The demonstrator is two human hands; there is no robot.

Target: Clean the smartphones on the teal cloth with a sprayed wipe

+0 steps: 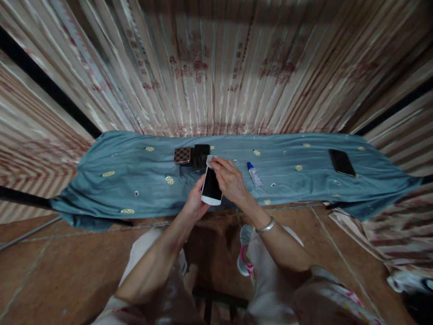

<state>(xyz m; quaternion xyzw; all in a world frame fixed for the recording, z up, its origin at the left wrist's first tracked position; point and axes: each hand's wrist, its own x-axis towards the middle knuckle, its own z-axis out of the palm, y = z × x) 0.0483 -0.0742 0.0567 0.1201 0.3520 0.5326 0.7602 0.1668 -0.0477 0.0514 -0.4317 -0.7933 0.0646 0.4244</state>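
Holding with left hand: curled closed around the lower left side of the white phone, thumb along the edge
Pinching with right hand: fingers bent and drawn together on a small white pad, set against the phone's upper end, partly covering the right side of the dark screen; cannot tell whether cloth or paper
White phone: gripped screen up, over the near edge of the tabletop, around the middle, pale lower end toward the body
Right wrist: ringed by a silver bracelet
Black case: lying just beyond the phone's upper end, a little to the left
Checkered wallet: brown and dark squares, right beside the black case on its left, with something dark showing underneath
Bottle: clear, blue-capped, lying to the right of the right hand, cap toward the far side
Dark flat device: near the tabletop's right end, well apart from the rest
Tabletop: draped in blue-green cloth with yellow motifs, rumpled at both ends
Curtain: striped, hanging behind the far edge
Floor: brown tiles with pale joints, grey shoe with pink trim below the near edge
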